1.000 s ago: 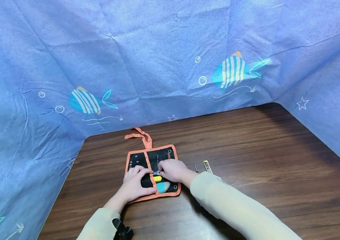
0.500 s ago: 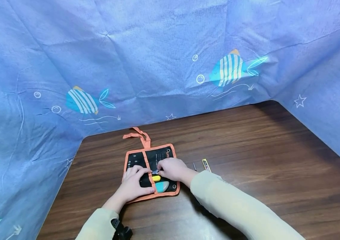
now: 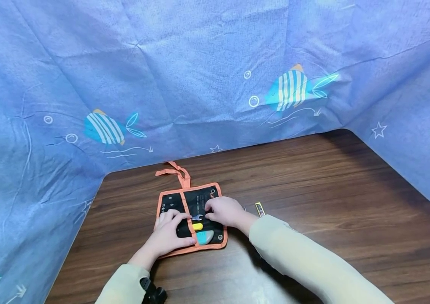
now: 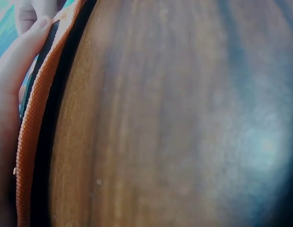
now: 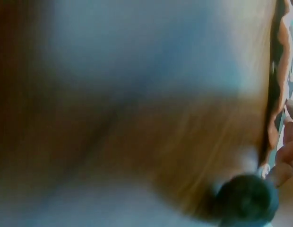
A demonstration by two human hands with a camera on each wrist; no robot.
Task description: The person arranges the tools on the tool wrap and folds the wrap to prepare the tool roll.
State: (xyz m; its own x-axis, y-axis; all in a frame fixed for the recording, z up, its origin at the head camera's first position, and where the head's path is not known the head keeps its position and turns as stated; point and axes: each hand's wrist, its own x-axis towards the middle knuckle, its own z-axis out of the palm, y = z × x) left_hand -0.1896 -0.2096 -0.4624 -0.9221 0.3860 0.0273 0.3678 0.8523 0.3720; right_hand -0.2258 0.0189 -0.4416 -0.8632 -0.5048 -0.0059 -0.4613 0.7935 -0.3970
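A black tool roll with orange edging lies unrolled on the table. Its right pockets hold a small open-end wrench, a yellow-ended tool and a teal and grey tool, all partly covered by the pocket. My left hand presses on the pocket side, index finger and thumb at the orange divider; in the left wrist view its thumb lies along the roll's edge. My right hand hovers over or rests on the roll's right side, fingers loosely curled, just right of the wrench, apparently holding nothing.
A yellow and black narrow packet lies right of the roll, partly behind the right sleeve. The orange tie strap stretches toward the back of the wooden table. A blue fish-print cloth hangs behind.
My right hand has let go of the wrench and shifted a little to the right, so the wrench's jaw end now shows. My left hand stays in place.
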